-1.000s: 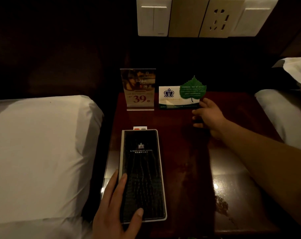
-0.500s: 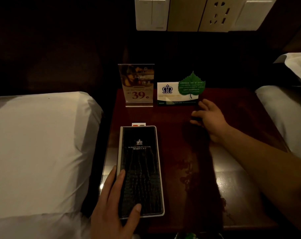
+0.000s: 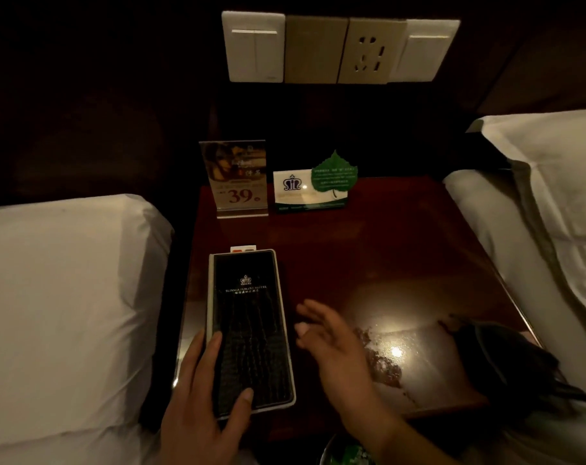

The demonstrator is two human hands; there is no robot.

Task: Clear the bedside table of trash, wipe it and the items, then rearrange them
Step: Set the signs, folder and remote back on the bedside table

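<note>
Head view: left hand [image 3: 201, 397] flat, fingers straight, pressing near-left corner of black hotel folder [image 3: 251, 330] lying along bedside table's [image 3: 385, 256] left side; right hand [image 3: 335, 350] loose-fingered, holding nothing, just beside folder; farther back, price sign [image 3: 239, 179] and leaf card [image 3: 313, 189] upright side by side.

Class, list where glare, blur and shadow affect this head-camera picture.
Head view: dim overall; glare spots on the bedside table near its front; the right hand is motion-blurred, while the left hand on the black hotel folder is sharp; the wall beside the switch panel sinks into shadow.
</note>
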